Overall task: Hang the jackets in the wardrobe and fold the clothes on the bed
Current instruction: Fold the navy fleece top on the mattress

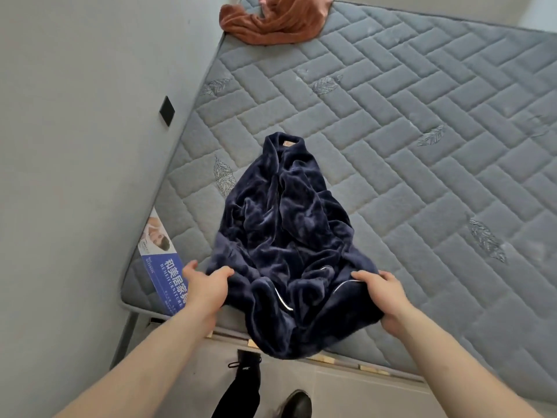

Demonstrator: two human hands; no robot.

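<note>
A dark navy fleece garment (286, 236) lies crumpled on the grey quilted mattress (422, 146), collar pointing away from me and its hem hanging over the near edge. My left hand (208, 285) grips the hem's left side, thumb on top of the fabric. On the right side of the hem, my right hand (382, 297) holds the fabric with fingers curled under it. A rust-orange garment (271, 22) sits bunched at the far corner of the mattress.
A grey wall (75, 146) runs along the bed's left side with a black square switch (166, 111) on it. A blue printed label (164, 267) lies at the mattress's near left corner. My dark shoe (297, 404) stands on the tiled floor below.
</note>
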